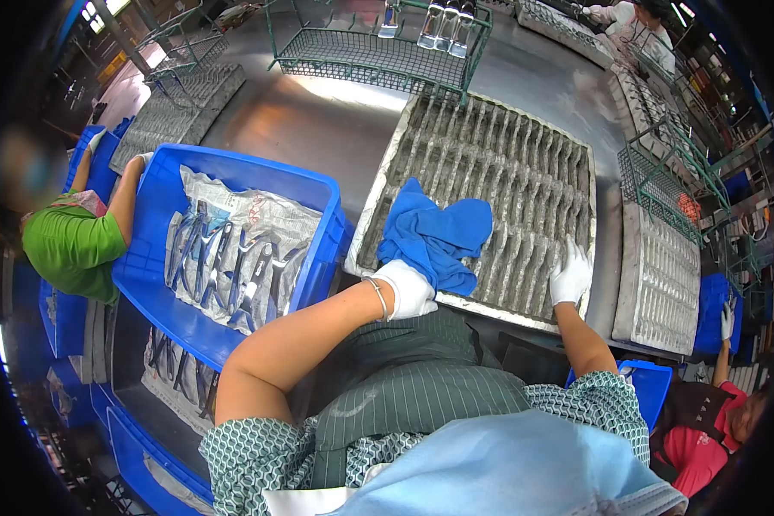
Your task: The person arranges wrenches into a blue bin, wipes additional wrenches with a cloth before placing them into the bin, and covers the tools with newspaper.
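Observation:
In the head view my left hand [407, 289], in a white glove, is closed at the lower left edge of a crumpled blue cloth [430, 228]. The cloth lies over the left part of a grey ridged tray [512, 189] with a pale rim. My right hand [572, 275], also gloved, rests with its fingers stretched out on the tray's right side. Rows of wavy slots run across the tray, and I see no parts in them. Some fingertips of my left hand are hidden by the cloth.
On my left stands a blue bin [232, 232] with several long curved metal pieces [224, 267] on newspaper. Behind the tray is a green wire rack [378, 56] holding shiny metal pieces. A co-worker in green [77, 241] is at left; another in red [705, 434] at right.

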Demonstrator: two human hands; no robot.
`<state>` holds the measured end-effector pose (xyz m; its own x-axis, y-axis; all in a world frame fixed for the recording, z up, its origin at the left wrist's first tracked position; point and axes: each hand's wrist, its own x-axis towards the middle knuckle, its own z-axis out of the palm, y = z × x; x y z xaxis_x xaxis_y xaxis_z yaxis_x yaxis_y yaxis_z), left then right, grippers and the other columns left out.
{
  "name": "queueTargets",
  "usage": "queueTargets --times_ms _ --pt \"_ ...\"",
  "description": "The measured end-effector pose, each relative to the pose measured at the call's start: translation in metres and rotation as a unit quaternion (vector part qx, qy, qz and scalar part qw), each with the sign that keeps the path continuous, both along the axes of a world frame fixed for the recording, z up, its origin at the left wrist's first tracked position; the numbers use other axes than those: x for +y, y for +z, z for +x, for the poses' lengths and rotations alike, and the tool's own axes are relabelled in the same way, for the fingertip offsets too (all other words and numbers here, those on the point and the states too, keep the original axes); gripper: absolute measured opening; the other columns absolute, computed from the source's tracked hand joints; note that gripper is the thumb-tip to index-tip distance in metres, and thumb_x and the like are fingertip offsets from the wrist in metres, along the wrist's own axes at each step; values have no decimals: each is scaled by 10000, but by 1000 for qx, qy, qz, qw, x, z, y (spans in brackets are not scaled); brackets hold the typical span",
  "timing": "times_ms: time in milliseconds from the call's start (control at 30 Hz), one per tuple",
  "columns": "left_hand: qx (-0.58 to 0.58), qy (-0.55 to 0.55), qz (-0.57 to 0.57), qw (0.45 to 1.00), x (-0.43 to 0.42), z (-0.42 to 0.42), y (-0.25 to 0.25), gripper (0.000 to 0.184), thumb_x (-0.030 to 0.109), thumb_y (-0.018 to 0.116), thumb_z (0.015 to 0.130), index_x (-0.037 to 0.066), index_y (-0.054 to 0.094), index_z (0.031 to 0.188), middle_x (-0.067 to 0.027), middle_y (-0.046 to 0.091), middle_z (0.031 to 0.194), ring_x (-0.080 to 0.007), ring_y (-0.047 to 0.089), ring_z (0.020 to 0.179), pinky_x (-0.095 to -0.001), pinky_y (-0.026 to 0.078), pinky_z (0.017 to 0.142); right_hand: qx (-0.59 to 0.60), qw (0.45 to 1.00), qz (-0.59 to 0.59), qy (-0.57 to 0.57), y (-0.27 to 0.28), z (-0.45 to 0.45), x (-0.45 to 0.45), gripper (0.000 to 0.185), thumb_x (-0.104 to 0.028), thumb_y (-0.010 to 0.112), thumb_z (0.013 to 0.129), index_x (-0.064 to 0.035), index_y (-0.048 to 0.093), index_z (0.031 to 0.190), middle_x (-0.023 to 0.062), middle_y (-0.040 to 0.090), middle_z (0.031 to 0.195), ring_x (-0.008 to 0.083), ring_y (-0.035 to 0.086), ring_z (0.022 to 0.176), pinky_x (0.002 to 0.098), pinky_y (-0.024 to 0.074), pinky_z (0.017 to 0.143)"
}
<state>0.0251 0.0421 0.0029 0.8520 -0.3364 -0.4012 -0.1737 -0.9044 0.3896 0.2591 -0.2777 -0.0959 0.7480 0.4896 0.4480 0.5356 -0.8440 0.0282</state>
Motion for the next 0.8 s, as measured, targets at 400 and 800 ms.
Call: queueTargets --times_ms 400,800 --pt "4 -9 11 1000 -1 1 -1 390 432 486 912 117 713 945 -118 685 911 -312 648 896 -441 488 810 3 1000 4 -2 1 2 -1 515 -136 608 796 -77 526 1301 134 597 1240 341 547 1152 444 354 1062" --pt "-36 51 -22 998 0 0 -20 368 397 528 821 89 729 812 -142 679 770 -359 650 757 -454 502 707 -5 1000 -27 12 0 -4 4 605 -45 587 727 -85 510 1326 164 590 1239 358 537 1147 448 410 988"
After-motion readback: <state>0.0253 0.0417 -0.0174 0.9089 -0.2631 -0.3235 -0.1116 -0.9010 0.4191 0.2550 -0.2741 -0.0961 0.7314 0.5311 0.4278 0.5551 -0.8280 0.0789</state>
